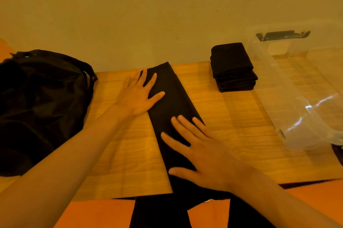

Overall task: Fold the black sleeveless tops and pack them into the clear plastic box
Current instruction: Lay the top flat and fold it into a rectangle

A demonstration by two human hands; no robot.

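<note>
The loose heap of black tops (40, 101) is sitting on the left of the wooden table (232, 116), and, as I am judging it, it is posing the widest risk: a sweep of the left forearm could be dragging a strap or hem into the work. The black sleeveless top (174, 101) being folded is lying as a long narrow strip down the middle, its near end reaching the table's front edge, so its weight may be pulling it off and undoing the fold once the pressure is lifting. The folded stack (233, 68) is waiting near the back, well apart from the strip, and it is leaning a little; carrying it in one go could be spilling it. Both hands are lying flat with fingers spread, gripping nothing: the right hand (202, 151) is pressing the near part, and the left hand (138, 94) is resting half on the far part, half on the wood. The clear plastic box (274, 98) is standing open at the right, and no top is showing inside it; only its dark latch (282, 35) is standing out.
</note>
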